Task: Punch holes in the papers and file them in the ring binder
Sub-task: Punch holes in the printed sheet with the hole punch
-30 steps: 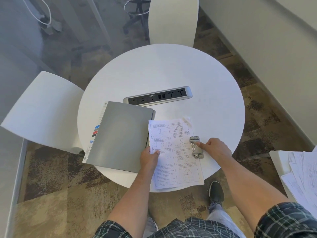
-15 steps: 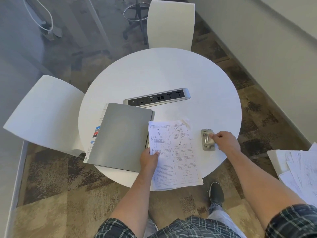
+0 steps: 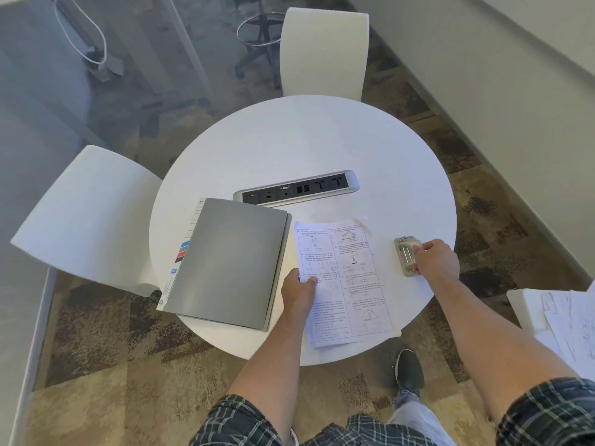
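A closed grey ring binder with coloured index tabs lies on the left of the round white table. Right of it lies a thin stack of printed papers, its lower end hanging over the table's near edge. My left hand pinches the papers' left edge, thumb on top. A small metal hole punch sits on the table to the right of the papers, apart from them. My right hand holds the punch from its right side, fingers curled over it.
A silver power-socket strip is set in the table's middle, just behind the binder. White chairs stand at the left and the far side. More loose papers lie on a white surface at the right edge.
My right hand has slid the hole punch off the papers' right edge and out to the right onto bare table. My left hand keeps its hold on the papers.
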